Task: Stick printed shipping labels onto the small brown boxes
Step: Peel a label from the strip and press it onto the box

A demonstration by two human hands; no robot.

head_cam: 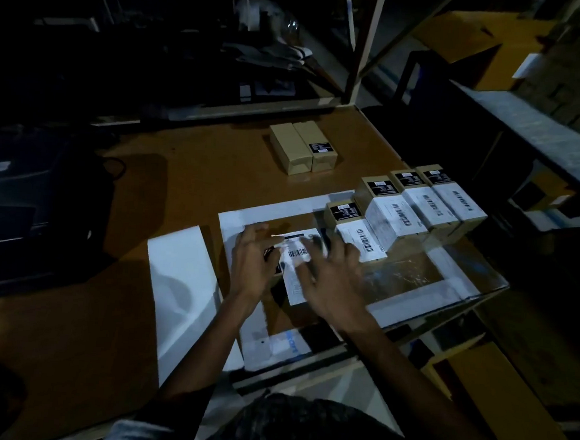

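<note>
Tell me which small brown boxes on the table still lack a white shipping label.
The two small brown cardboard boxes lying side by side at the table's far middle. They show bare tops, one with only a small black sticker; the four boxes at right carry white barcode labels.

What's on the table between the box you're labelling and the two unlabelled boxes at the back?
In the head view, the edge of a white sheet, then bare brown tabletop, separates the box being labelled from the two unlabelled boxes.
</note>
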